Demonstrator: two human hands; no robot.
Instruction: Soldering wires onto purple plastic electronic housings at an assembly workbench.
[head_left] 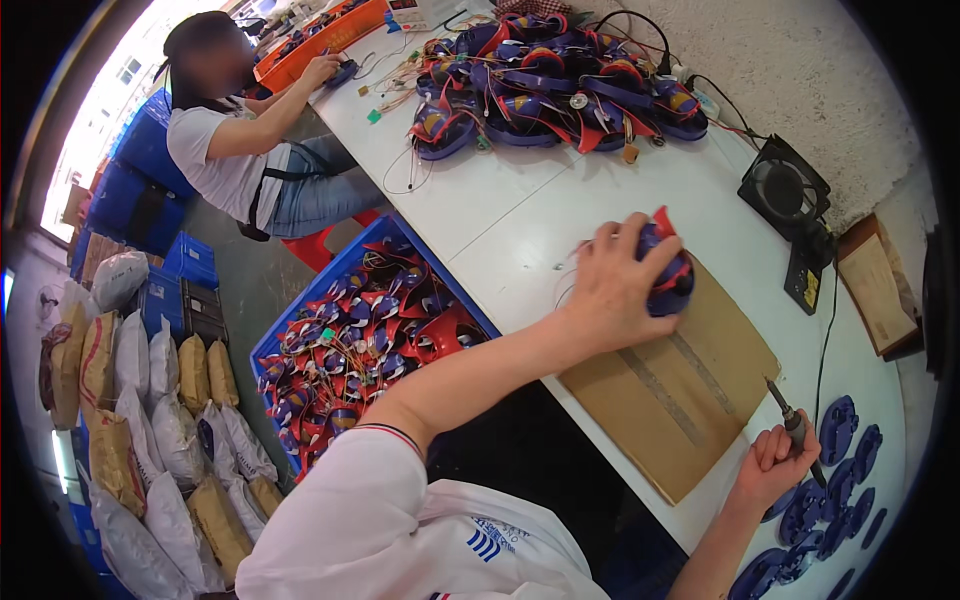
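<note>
My left hand (617,288) is closed around a purple and red plastic toy housing (672,285), over the far end of a flat brown cardboard sheet (640,420). A thin wire shows beside the fingers. At the near right, my right hand (775,465) grips a soldering iron (795,425) by its dark handle, with the metal tip pointing up and away above the table. Several loose purple plastic parts (838,430) lie just right of that hand.
A heap of purple and red wired housings (545,85) covers the far table. A blue crate (262,350) full of similar parts stands left. A small black fan (785,185) sits by the wall. A co-worker (240,130) sits at far left near an orange bin (350,30) and stacked sacks (180,450).
</note>
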